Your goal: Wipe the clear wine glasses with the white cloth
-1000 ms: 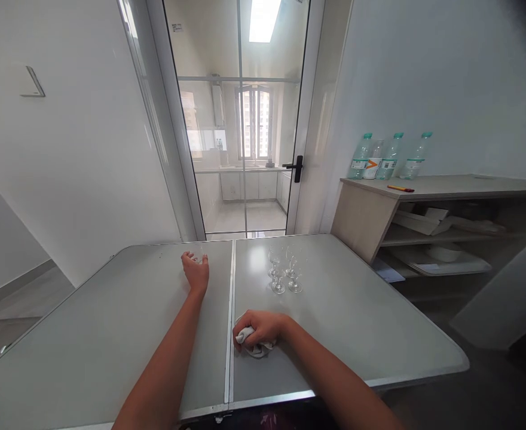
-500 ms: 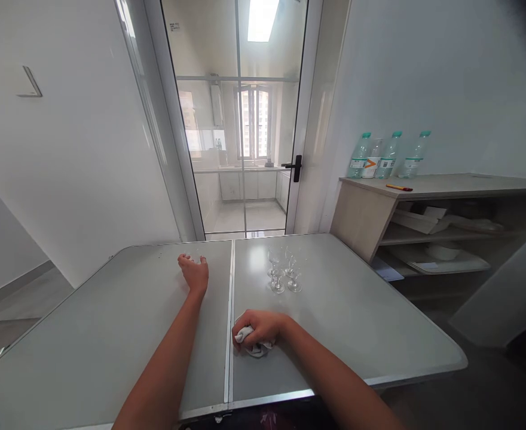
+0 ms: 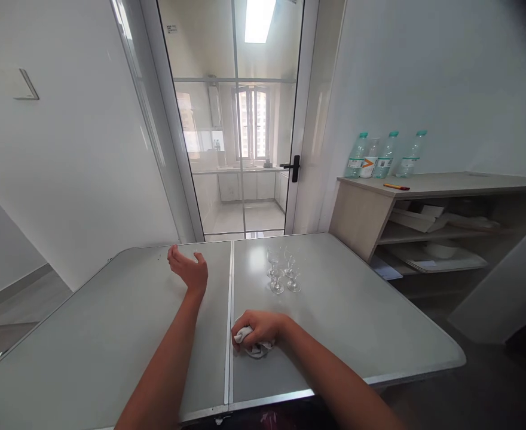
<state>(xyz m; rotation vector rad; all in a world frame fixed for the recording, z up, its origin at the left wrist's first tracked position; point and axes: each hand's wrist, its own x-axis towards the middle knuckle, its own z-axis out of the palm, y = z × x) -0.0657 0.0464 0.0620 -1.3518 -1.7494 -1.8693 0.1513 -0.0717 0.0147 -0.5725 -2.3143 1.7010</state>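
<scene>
Over the far left part of the table, my left hand (image 3: 188,270) is open, its thumb and fingers apart. A faint clear shape shows between thumb and fingers, mostly hidden by the hand, and I cannot make out what it is. My right hand (image 3: 259,327) is closed round a crumpled white cloth (image 3: 244,334) resting on the table just right of the centre seam. Beyond that hand stands a close group of several small clear stemmed glasses (image 3: 277,282), upright on round feet and touched by neither hand.
The grey table (image 3: 335,322) has a metal seam (image 3: 229,334) down its middle. At the right, a wooden shelf unit (image 3: 361,215) carries green-capped plastic bottles (image 3: 383,161) and a red-yellow pen-like item (image 3: 396,186). A glass door (image 3: 263,137) closes off the far side.
My left hand has opened wider, its fingers lifting and spreading a little to the left. The right hand stays in place on the cloth. The view has shifted slightly.
</scene>
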